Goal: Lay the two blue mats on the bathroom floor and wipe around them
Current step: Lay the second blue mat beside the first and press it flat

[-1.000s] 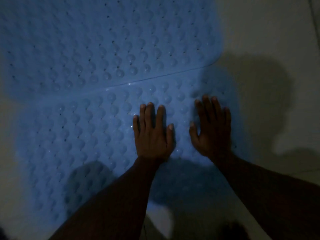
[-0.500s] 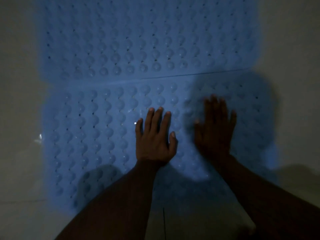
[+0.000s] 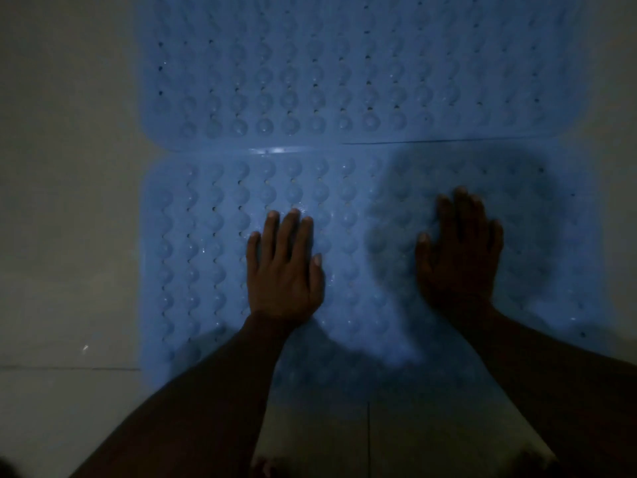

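**Mats down, wiping yet to show**

Hands press flat on the nearer of two blue mats. The left hand (image 3: 284, 267) lies palm down with fingers straight and close together, gripping nothing. The right hand (image 3: 460, 250) is likewise spread flat on the mat, in deep shadow, fingers slightly fanned and holding nothing.

The near mat (image 3: 213, 253) lies on the pale tiled floor (image 3: 69, 219), its studded surface facing up, with small holes between the bumps. The far mat (image 3: 344, 70) sits just beyond it; the two meet edge to edge along a seam, and at the left end of that seam their rounded corners leave a small notch of floor. Both appear to lie flat, though the light is dim and the near mat's closest edge is lost in the shadow of the forearms.

Judging from this, the laying step is nearly finished: both mats are placed and the hands seem to be smoothing the near one down. No cloth or wiping tool is visible, so wiping around the mats looks to be what is left.
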